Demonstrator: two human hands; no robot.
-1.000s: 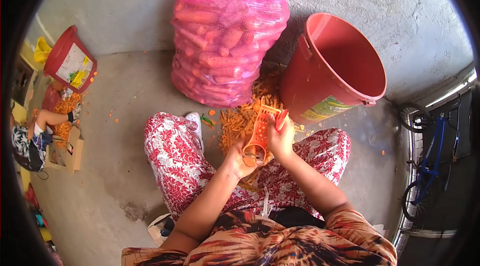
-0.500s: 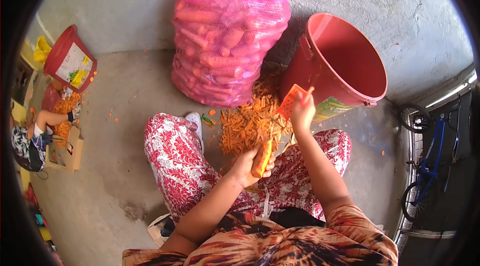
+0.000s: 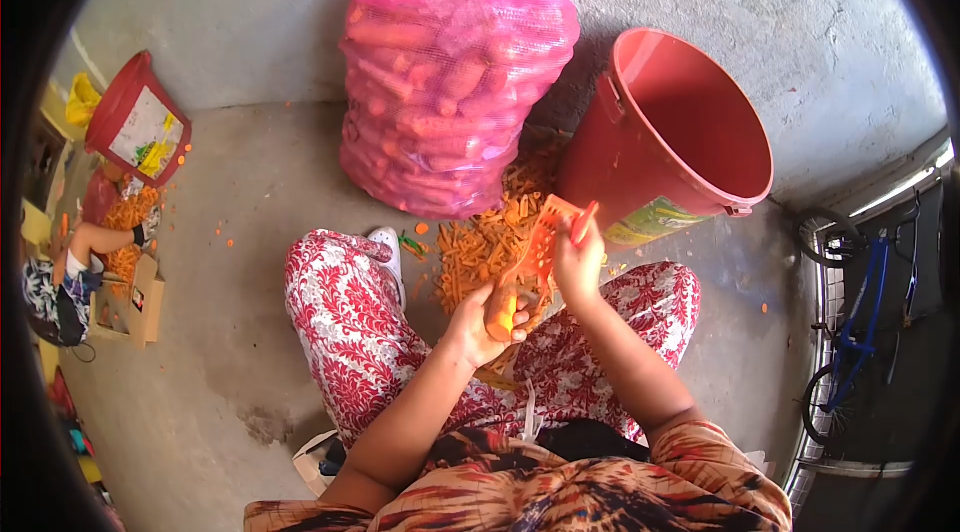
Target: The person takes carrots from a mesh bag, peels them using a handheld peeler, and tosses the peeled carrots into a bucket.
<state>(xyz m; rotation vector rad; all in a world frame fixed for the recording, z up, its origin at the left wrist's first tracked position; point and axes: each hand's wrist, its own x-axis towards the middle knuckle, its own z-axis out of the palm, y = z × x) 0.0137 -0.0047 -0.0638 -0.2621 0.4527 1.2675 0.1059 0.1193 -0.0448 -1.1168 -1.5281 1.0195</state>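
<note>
Carrot in my left hand, fingers curled round its sides, near end pointing toward me. My right hand is closed round an orange holed tool, whose lower end reaches the carrot's far end; I can't tell whether they touch. For clean strokes, I'd judge, the left fingers want tucking low, and the tool wants lying flat along the carrot. Beyond are the orange strips heaped on the floor, then the pink net sack and red bucket.
</note>
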